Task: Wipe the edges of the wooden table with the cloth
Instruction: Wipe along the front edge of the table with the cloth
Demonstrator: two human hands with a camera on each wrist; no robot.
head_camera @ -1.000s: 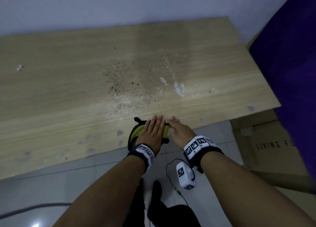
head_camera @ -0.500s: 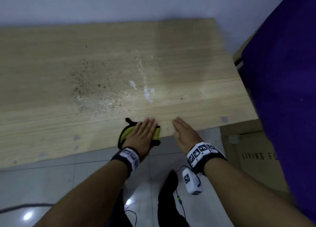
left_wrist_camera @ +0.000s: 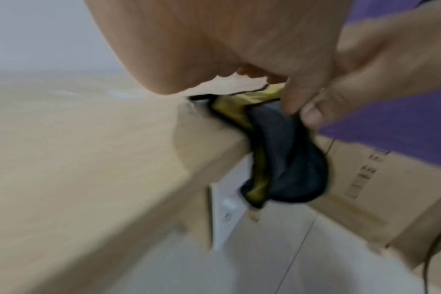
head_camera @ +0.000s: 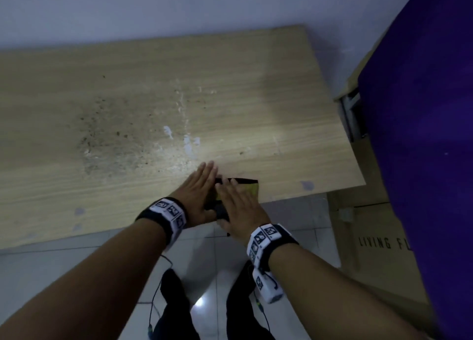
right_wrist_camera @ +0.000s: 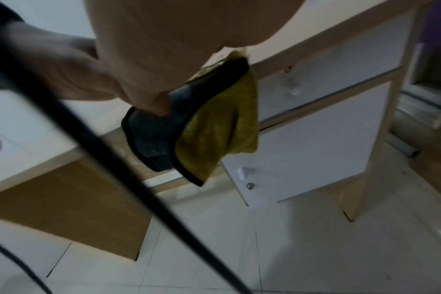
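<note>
The wooden table [head_camera: 128,186] has a light top, and its near edge [left_wrist_camera: 209,155] runs in front of me. A yellow cloth [head_camera: 249,188] with dark trim and a grey back is draped over that edge and hangs down [left_wrist_camera: 290,159] [right_wrist_camera: 214,129]. My right hand [head_camera: 238,209] lies on the cloth, with its thumb [right_wrist_camera: 159,103] pinching the hanging part from below. My left hand [head_camera: 199,193] lies flat beside it with straight fingers on the table top, at the cloth's left end.
Dark specks and white smears [head_camera: 189,145] mark the table's middle. A cardboard box [head_camera: 371,237] stands right of the table, with a purple surface [head_camera: 422,134] above it. White panels [right_wrist_camera: 315,149] sit under the table. Tiled floor [head_camera: 64,268] lies below, and a black cable [right_wrist_camera: 88,139] hangs near my right wrist.
The cloth has slid right along the near edge. My right hand, beside it before, now lies on it and pinches it. My left hand has shifted to the cloth's left end.
</note>
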